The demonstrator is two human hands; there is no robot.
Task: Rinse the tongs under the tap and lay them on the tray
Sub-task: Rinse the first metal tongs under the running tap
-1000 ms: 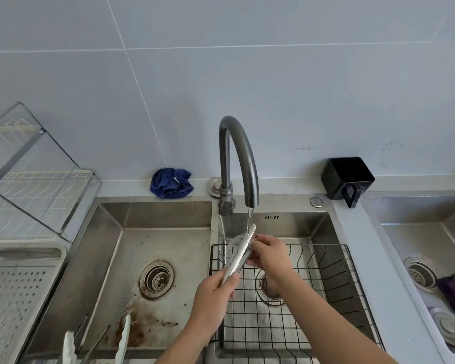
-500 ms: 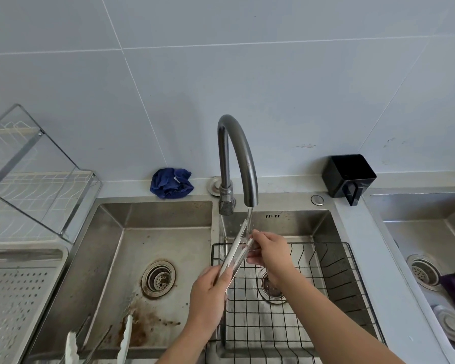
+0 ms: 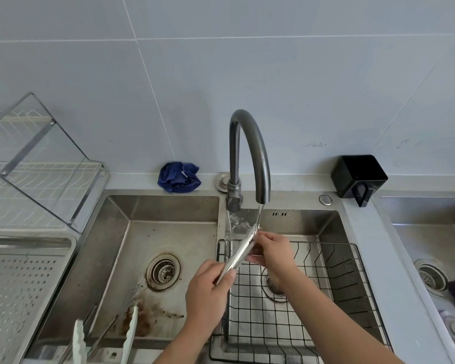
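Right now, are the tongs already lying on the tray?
No, the tongs are held by both hands, left hand and right hand, under the running tap, away from the perforated tray.

Blue cloth (image 3: 179,177) crumpled on the counter behind the left basin (image 3: 168,232) — rust staining near its drain (image 3: 163,271). Black wire basket (image 3: 339,271) sits in the right basin. Black box (image 3: 359,176) against the wall — dish rack (image 3: 37,179) far left.
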